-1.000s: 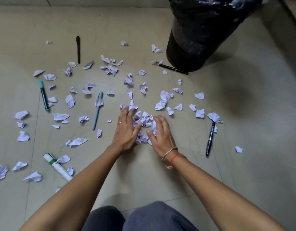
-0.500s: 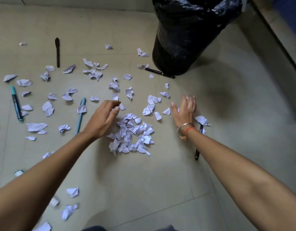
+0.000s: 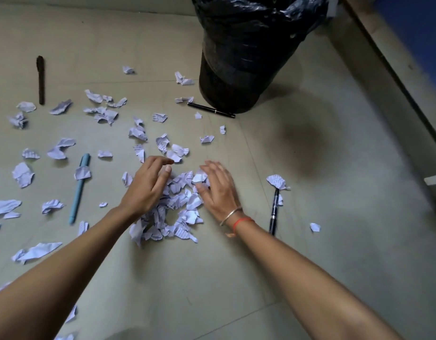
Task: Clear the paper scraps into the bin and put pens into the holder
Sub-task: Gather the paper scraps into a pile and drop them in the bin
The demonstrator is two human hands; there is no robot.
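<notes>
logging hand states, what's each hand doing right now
Left hand: open, fingers on the scraps.
Right hand: open, resting on the scraps.

Dim, flat light here, a greenish-grey cast over the whole floor point(image 3: 334, 241). A soft dark shadow point(image 3: 307, 143) pools right of centre, and small glossy glints catch on the black bin point(image 3: 236, 69) liner at the top edge. The right hand point(image 3: 218, 187) is smeared by motion blur at the fingers, the left hand point(image 3: 148, 185) less so. Wide-angle stretch swells the forearms at the bottom corners, and the upper right goes soft and murky.
</notes>
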